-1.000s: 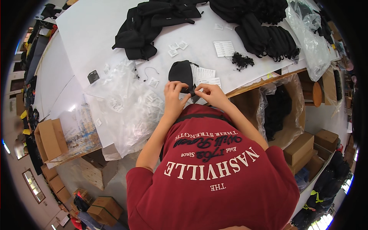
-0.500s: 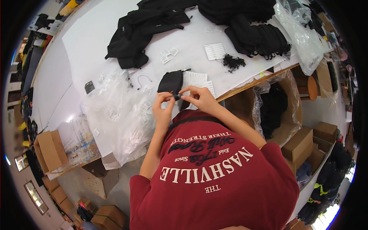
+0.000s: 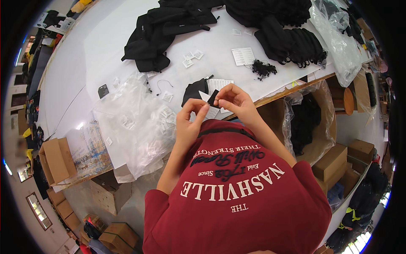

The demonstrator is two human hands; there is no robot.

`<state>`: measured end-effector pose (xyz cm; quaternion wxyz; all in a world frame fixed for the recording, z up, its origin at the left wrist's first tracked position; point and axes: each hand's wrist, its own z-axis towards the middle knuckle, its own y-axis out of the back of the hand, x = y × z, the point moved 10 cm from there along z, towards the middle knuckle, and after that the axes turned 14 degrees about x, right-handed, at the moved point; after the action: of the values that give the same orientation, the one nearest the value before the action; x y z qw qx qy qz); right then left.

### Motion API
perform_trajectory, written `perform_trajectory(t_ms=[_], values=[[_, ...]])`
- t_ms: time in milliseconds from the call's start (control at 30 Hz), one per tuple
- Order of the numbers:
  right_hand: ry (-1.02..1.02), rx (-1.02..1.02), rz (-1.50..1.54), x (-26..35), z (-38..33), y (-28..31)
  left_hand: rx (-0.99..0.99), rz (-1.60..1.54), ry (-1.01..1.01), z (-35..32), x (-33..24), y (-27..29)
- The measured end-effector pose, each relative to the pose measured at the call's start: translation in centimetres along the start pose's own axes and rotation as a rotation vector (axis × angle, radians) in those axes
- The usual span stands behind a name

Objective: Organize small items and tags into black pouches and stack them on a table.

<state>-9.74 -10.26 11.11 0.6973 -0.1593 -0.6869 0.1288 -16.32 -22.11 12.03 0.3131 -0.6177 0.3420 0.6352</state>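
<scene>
In front of my body, a short black strip (image 3: 212,98) is held up between both hands. My left hand (image 3: 191,119) pinches at its lower left end, thumb and forefinger together. The thumb and fingers of my right hand (image 3: 235,103) close on its right side. Just beyond my hands, a folded black fabric piece (image 3: 193,92) lies on the white table (image 3: 127,42), partly hidden by my left fingers. White printed sheets (image 3: 223,84) lie beside it, partly covered by my hands. What exactly the strip is, I cannot make out.
Clear plastic bags (image 3: 135,114) spread over the table at left. Black garments (image 3: 156,34) and a stack of black fabric pieces (image 3: 292,44) lie at the back. Small white labels (image 3: 187,63), a printed card (image 3: 242,56) and a black cord bundle (image 3: 263,69) sit between.
The black strip has turned more upright and shows more of its length. My right hand has lifted slightly and moved right. The view has shifted a little.
</scene>
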Motion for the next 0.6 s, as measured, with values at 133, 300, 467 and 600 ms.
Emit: perform_trajectory(t_ms=[133, 300, 467, 600], values=[[0.084, -0.015, -0.074, 1.0, -0.2, -0.7, 0.073, -0.001, -0.002, 0.1, -0.4, -1.3], [0.131, -0.035, -0.088, 1.6, -0.4, -1.4, 0.100, -0.118, 0.011, 0.1, -0.3, -1.8], [0.133, -0.032, -0.111, 2.0, -0.7, -1.9, 0.108, -0.176, 0.016, -0.1, -0.5, -1.6], [0.139, -0.060, -0.121, 2.7, -1.1, -1.9, 0.197, -0.268, 0.028, -0.3, -0.7, -2.5]])
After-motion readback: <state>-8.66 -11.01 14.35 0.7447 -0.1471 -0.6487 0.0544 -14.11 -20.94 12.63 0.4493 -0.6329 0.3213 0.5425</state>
